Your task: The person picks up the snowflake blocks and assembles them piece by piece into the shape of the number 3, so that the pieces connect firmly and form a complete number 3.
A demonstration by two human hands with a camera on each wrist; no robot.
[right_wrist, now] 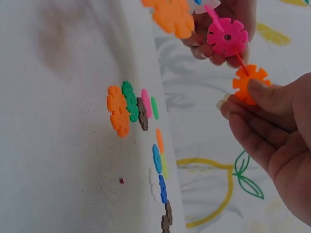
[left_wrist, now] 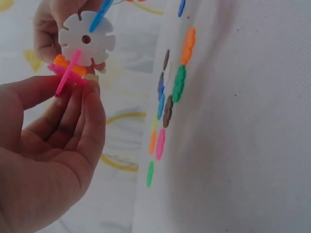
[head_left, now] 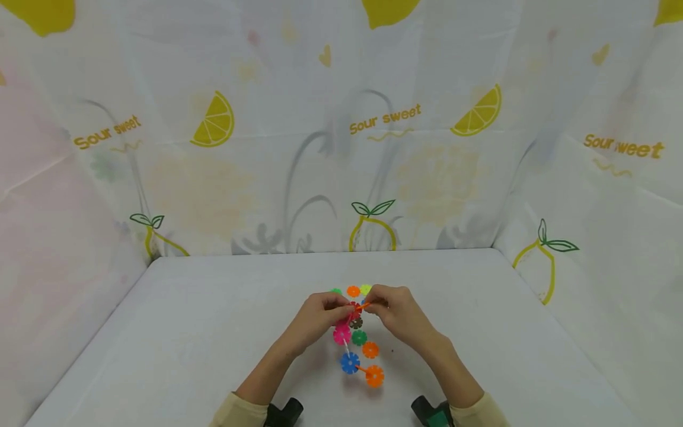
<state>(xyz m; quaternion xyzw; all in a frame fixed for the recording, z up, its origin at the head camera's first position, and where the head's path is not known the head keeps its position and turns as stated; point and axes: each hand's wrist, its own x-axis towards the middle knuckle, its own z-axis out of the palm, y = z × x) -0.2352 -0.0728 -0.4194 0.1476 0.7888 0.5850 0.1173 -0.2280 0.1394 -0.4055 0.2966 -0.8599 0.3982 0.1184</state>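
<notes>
Both hands hold up a chain of slotted flower-shaped plastic discs above the table. My left hand (head_left: pixel 319 317) pinches the chain's upper end, around a reddish disc (head_left: pixel 354 311). My right hand (head_left: pixel 400 311) pinches a small orange disc (right_wrist: pixel 250 83) between thumb and fingers, at the tip of the chain. A pink disc (right_wrist: pixel 227 37) comes before it, joined by a thin red edge-on piece. Lower in the chain are a white disc (left_wrist: pixel 87 39), a blue disc (head_left: pixel 350 363) and a hanging orange disc (head_left: pixel 374 376). Fingers partly hide the join at the tip.
Loose discs lie flat on the white table (head_left: pixel 213 332), behind and under the chain: orange (right_wrist: pixel 118 111), green (right_wrist: pixel 129 101), brown (right_wrist: pixel 142 113), blue (right_wrist: pixel 157 158), white (right_wrist: pixel 153 184) and others. Lemon-printed cloth (head_left: pixel 267 118) walls the back and sides.
</notes>
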